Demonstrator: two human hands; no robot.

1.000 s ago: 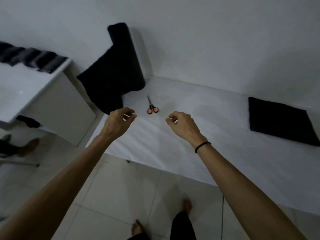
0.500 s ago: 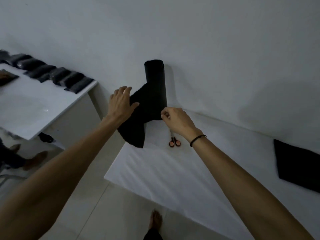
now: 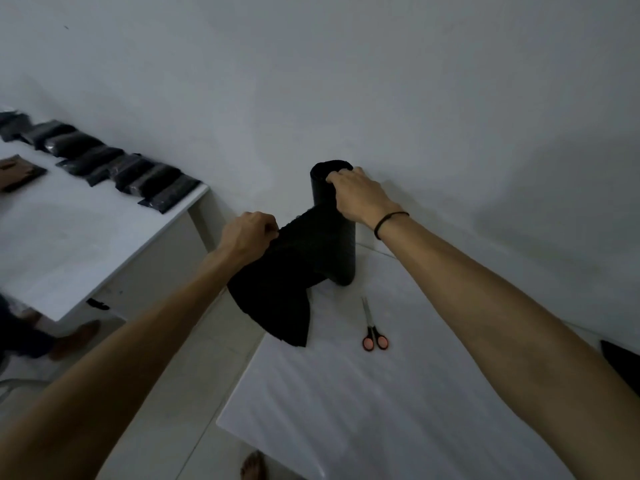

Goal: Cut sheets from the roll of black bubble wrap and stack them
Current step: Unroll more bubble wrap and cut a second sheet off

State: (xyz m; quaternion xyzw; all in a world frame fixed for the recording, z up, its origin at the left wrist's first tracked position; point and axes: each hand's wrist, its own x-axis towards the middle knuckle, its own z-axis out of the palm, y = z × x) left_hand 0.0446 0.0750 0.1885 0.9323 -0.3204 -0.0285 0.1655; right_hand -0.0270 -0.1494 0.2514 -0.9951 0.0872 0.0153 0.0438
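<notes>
A roll of black bubble wrap (image 3: 337,251) stands upright at the far left corner of the white table (image 3: 398,403), against the wall. Its loose end (image 3: 280,299) hangs out to the left and droops over the table's edge. My left hand (image 3: 247,235) pinches the top edge of that loose end. My right hand (image 3: 356,197) grips the top of the roll, fingers curled over its rim. Orange-handled scissors (image 3: 373,329) lie shut on the table just right of the loose end. A corner of the stack of cut black sheets (image 3: 623,362) shows at the right edge.
A second white table (image 3: 79,244) stands to the left with a row of several dark packets (image 3: 114,164) along the wall and a brown item (image 3: 17,173). A tiled floor gap separates the tables. Someone's foot (image 3: 74,337) shows under the left table; my own foot (image 3: 254,465) shows below.
My right hand rose from the foot of the roll to grip its top. My left hand closed on the loose end's top edge. The view shifted closer to the roll.
</notes>
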